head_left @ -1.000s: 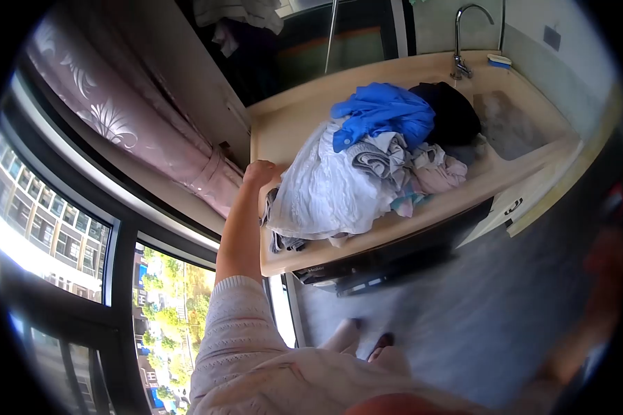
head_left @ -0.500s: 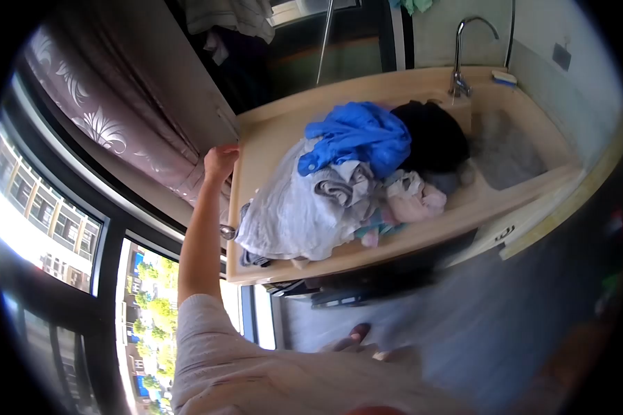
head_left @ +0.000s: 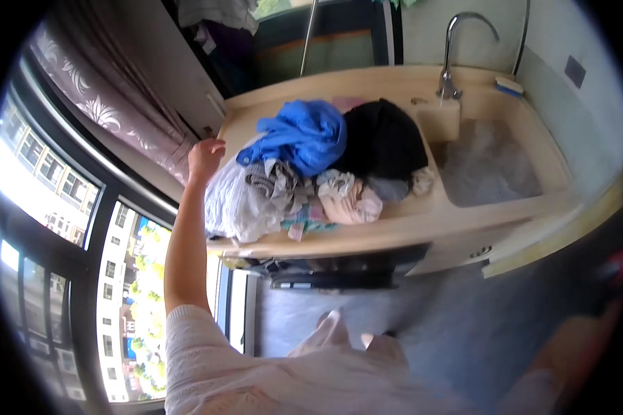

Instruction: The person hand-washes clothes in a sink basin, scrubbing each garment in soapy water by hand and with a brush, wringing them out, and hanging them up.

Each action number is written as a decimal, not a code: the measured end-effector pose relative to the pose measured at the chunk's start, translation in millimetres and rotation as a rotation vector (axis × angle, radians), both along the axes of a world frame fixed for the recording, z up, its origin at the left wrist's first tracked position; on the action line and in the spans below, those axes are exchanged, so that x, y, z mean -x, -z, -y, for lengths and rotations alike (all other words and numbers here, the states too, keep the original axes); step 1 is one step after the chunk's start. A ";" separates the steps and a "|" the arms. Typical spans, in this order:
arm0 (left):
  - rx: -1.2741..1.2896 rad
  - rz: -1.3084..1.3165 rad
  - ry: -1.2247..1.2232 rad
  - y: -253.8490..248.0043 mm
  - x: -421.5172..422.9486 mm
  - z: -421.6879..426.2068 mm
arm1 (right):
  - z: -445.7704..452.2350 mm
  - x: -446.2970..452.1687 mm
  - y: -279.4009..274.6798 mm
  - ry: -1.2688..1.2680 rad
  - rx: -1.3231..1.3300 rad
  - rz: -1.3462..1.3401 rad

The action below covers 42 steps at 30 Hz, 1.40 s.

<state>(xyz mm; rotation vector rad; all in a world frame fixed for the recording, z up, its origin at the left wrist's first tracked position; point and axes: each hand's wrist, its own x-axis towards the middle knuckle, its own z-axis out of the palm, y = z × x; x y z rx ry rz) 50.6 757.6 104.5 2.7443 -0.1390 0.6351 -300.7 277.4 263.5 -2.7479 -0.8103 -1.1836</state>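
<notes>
My left hand is raised at the left end of the beige washbasin counter, close to its edge. Its fingers are loosely bent, and I see nothing in them. Just right of it lies a heap of laundry: a blue garment on top, a white garment below, a black garment beside them. A pale pink piece lies at the front of the heap. My right arm is a blur at the lower right; its hand cannot be made out.
Right of the laundry, the sink basin holds cloudy water. A tall tap rises behind it, and a brush lies at the back corner. A curtain and windows line the left side.
The view has shifted, so the laundry heap and left hand appear further left and more of the basin shows. My left hand stays near the counter's left edge.
</notes>
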 end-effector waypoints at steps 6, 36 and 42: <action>0.386 -0.069 0.049 -3.0 -17.8 -15.2 | -8.7 -40.3 42.4 -0.088 -0.368 -0.119; 1.952 -0.432 0.774 -56.2 -439.0 62.2 | -273.5 -295.5 186.0 0.278 -0.219 -0.490; 2.087 -0.447 0.860 -60.8 -455.9 53.7 | -275.3 -297.2 186.1 0.267 -0.210 -0.469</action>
